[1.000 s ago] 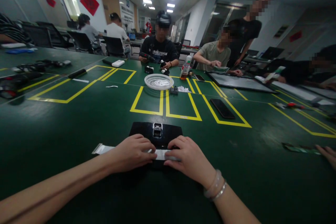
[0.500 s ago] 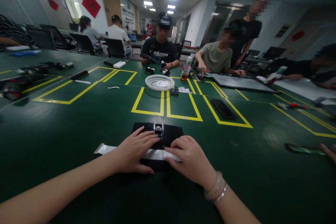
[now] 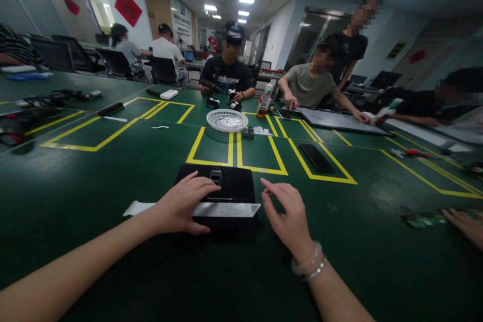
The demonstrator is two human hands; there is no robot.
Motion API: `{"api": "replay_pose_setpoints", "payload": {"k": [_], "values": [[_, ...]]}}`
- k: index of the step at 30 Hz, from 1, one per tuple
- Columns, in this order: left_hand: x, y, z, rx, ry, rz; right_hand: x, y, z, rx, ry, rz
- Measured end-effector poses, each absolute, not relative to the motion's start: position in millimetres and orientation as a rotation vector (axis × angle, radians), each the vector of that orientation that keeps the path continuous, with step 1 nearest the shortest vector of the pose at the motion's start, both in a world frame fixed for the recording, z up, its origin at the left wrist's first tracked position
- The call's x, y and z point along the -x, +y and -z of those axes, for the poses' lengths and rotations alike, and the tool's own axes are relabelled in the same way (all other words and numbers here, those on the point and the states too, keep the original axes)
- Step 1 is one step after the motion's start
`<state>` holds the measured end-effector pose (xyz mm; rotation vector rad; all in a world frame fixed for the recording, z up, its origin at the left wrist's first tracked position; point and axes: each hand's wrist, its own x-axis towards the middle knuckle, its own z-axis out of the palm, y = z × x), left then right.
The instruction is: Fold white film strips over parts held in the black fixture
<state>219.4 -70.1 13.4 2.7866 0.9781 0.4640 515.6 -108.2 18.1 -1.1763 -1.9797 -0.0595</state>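
A flat black panel (image 3: 241,186) with a small square metal-rimmed fitting (image 3: 216,176) near its far edge lies on the table in front of me. Across its near part runs a white flat ribbon cable (image 3: 230,210), its left end sticking out past the panel. My left hand (image 3: 184,206) rests on the panel and cable with fingers stretched and thumb apart near the close edge; it covers the panel's left side. Just right of the panel, clear of the cable, my right hand (image 3: 289,216) hovers with fingers bent and parted, nothing visible in them.
Yellow tape outlines mark the green table (image 3: 113,261). Ahead stand a white basket (image 3: 227,121) and a bottle (image 3: 264,103); a black phone (image 3: 317,157) lies to the right. Several people work around the table, and another person's hand (image 3: 466,226) reaches in at the right edge.
My right hand has let go of the ribbon cable and moved right, off the panel. The panel, cable and left hand sit slightly further left in view.
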Motion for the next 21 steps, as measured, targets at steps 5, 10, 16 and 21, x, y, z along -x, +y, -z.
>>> {"api": "replay_pose_setpoints", "payload": {"k": [5, 10, 16, 21], "values": [[-167, -39, -37, -2.705, 1.396, -0.641, -517, -108, -18, 1.17, -1.919, 0.047], [-92, -10, -43, -2.396, 1.97, -0.539, -514, -105, -16, 1.159, -1.725, -0.213], [-10, 2, -33, -1.724, 2.511, -0.183, -520, -90, -8, 1.159, -1.034, -0.741], [23, -8, -29, -1.442, 2.661, -0.052, -522, -89, -11, 1.185, -0.788, -0.934]]}}
